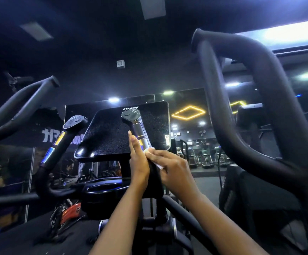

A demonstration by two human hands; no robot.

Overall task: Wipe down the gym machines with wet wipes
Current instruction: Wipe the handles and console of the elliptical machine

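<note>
Hands, two of them, meet on one spot: the right inner handle (pixel 138 127) of the machine (pixel 101 188), just below its silver band. We see the left hand (pixel 138 162) flat against the handle's left side, fingers straight and pressed together, tips level with the band. The right hand (pixel 174 172) lies on the other side with its fingers curled round the black grip, and under them is the one wet wipe (pixel 150 151). Only two white edges of it show, one above the knuckles by the band and one below the fingers, so we think it wraps the grip but cannot say how far round.

We count two inner handles, each topped by a rounded button pad: the one being held, and the left inner handle (pixel 65 134), which stands free and well apart from both hands. Between and behind them sits one dark console (pixel 110 133), tilted, its screen speckled with fine dots. Two thick outer arms curve up at the sides, the left outer arm (pixel 20 100) farther off, the right outer arm (pixel 250 107) close and large in view. Low on the left we make out one red object (pixel 70 211), too dim to name. Beyond the console's right edge one whole yellow diamond light (pixel 188 112) glows, with part of a second beside the right outer arm.
</note>
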